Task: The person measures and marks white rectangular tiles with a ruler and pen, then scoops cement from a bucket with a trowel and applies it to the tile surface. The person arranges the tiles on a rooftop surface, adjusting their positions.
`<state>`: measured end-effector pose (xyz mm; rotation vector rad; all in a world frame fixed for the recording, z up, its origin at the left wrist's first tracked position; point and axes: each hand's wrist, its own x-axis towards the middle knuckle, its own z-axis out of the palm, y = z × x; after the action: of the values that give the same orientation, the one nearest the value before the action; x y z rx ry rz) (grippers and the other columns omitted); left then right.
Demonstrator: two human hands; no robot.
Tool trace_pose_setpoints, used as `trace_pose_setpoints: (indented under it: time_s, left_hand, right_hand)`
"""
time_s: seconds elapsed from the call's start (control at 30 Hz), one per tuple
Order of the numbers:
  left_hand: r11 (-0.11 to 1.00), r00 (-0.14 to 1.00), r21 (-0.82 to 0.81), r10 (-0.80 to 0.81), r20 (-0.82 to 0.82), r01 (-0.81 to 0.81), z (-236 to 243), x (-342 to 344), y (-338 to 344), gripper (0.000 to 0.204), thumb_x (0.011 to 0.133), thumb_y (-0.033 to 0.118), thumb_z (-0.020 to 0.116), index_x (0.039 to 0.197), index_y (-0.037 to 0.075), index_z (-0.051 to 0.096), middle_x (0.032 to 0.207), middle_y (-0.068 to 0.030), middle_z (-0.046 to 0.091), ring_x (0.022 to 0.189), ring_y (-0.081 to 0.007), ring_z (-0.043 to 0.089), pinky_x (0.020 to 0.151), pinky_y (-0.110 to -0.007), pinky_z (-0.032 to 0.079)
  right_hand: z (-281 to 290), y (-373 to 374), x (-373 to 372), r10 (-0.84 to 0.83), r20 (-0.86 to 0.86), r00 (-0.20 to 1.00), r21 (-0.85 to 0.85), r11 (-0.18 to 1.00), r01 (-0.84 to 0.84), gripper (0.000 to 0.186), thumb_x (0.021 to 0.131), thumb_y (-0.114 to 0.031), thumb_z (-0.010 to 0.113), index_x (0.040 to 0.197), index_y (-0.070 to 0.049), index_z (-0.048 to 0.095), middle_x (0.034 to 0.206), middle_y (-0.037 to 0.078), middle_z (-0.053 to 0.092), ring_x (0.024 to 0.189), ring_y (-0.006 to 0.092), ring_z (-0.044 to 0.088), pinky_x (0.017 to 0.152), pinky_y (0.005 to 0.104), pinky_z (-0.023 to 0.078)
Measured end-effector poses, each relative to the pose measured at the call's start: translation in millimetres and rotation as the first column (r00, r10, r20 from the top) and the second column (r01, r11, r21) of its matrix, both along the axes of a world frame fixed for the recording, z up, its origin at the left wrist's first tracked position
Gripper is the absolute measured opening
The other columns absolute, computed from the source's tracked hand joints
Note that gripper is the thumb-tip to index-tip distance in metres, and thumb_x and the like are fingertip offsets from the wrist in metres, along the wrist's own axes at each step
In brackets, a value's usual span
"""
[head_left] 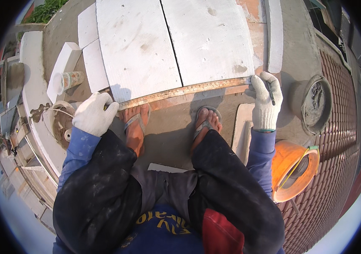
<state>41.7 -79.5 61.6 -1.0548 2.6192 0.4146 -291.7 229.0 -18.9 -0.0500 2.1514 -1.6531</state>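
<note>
Two white lightweight blocks (140, 46) lie side by side, with a narrow dark gap between them. A worn, yellowish measuring tape (184, 89) with markings stretches along their near edge. My left hand (95, 113), in a white knit glove, is closed at the tape's left end; its fingers hide what lies inside the grip. At the tape's right end is my right hand (267, 103), also gloved, with thumb and fingers bent near the block corner. A slim dark pen-like marker (271, 94) is held between its fingers, pointing back toward me.
To the right stand a bucket of grey mortar (316, 103) and an orange bucket (288, 165). On the left are a plastic cup (71, 80), a smaller bucket (62, 120) and white block pieces (68, 59). Roof tiles (337, 101) slope beyond the right edge. My sandalled feet are below the blocks.
</note>
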Motion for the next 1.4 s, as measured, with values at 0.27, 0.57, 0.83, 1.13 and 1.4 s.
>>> trace_pose_setpoints:
  time_s: [0.27,0.57,0.83,1.13,1.4]
  left_hand:
    - [0.999,0.998,-0.002,0.053,0.039,-0.053,4.2,-12.8,3.7,0.029,0.1,0.035,0.076,0.097,0.007,0.078,0.103,-0.0187,0.076,0.098,-0.0416,0.076,0.09,-0.051,0.06]
    - [1.0,0.999,-0.01,0.012,0.029,-0.012,4.5,-10.0,4.0,0.03,0.1,0.035,0.075,0.11,0.009,0.085,0.106,-0.0186,0.078,0.102,-0.0408,0.077,0.094,-0.049,0.061]
    - [0.999,0.998,0.033,-0.002,0.06,0.0,7.7,-18.1,1.8,0.032,0.101,0.036,0.072,0.106,0.007,0.086,0.104,-0.0197,0.078,0.101,-0.0413,0.077,0.094,-0.049,0.061]
    - [0.998,0.99,0.042,0.049,0.135,-0.055,9.7,-21.8,3.9,0.031,0.1,0.036,0.073,0.104,0.007,0.083,0.107,-0.0183,0.077,0.105,-0.0412,0.076,0.094,-0.051,0.058]
    - [0.999,0.991,0.023,0.034,0.131,-0.037,9.9,-21.8,2.1,0.037,0.101,0.039,0.071,0.106,0.006,0.086,0.107,-0.0207,0.079,0.101,-0.042,0.078,0.095,-0.05,0.061]
  right_hand:
    - [-5.5,0.4,-2.9,0.063,-0.084,0.994,0.075,0.996,-0.057,0.03,0.104,-0.014,0.08,0.129,0.0,0.072,0.109,0.01,0.078,0.091,0.0129,0.076,0.072,0.0288,0.066]
    - [27.5,-1.0,-19.6,0.142,-0.419,0.897,0.144,0.986,-0.089,0.033,0.114,-0.021,0.067,0.14,-0.003,0.075,0.111,0.01,0.081,0.084,0.0114,0.073,0.075,0.0295,0.062]
    - [51.0,-32.2,-36.3,0.493,-0.274,0.826,0.152,0.87,-0.469,0.029,0.117,-0.021,0.063,0.137,-0.004,0.076,0.097,0.008,0.08,0.075,0.0084,0.069,0.069,0.0264,0.058]
    - [52.5,-44.1,-35.8,0.722,-0.082,0.687,0.272,0.679,-0.682,0.031,0.112,-0.025,0.071,0.135,-0.006,0.083,0.092,0.004,0.079,0.076,0.0098,0.069,0.069,0.0307,0.057]
    - [71.7,-64.9,-55.1,0.836,0.102,0.539,0.42,0.455,-0.785,0.031,0.111,-0.026,0.071,0.134,-0.007,0.08,0.093,0.008,0.081,0.08,0.0111,0.075,0.073,0.0291,0.063]
